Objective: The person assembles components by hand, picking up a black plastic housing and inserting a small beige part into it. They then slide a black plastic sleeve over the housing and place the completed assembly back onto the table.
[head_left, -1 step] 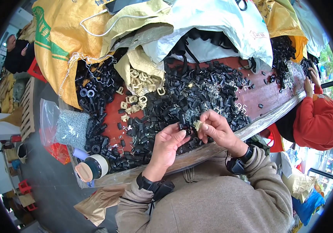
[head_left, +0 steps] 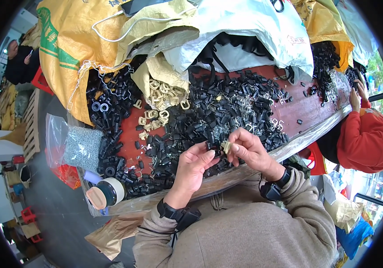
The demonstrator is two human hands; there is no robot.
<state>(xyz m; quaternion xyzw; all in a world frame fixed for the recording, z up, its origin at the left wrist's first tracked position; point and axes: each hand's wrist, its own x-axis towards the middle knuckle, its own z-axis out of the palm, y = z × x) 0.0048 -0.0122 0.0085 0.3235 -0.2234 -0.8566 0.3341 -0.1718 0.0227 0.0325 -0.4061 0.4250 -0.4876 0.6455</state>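
The red tabletop [head_left: 296, 114] runs across the view in front of the person, its near edge close to the body. On its far side stand a yellow sack [head_left: 68, 27], to the left, and a white sack [head_left: 254, 24], its mouth open toward the person with black straps inside. Between the sacks and the person spreads a heap [head_left: 227, 96] of small black parts. At its left a cream bag [head_left: 158, 69] lies with cream rings [head_left: 162, 94] in its mouth and others just outside. A clear bag [head_left: 83, 147] of grey bits sits at the left edge, near a jar [head_left: 111, 191].

Both hands are raised over the near edge, fingers curled and nearly closed. The left hand [head_left: 191, 167] pinches a black piece [head_left: 210, 145] at the fingertips; its long axis seems to point away from the body. The right hand [head_left: 250, 152] grips a cream piece [head_left: 226, 146] between thumb and forefinger, just right of the black one. Whether the two touch, I cannot tell.
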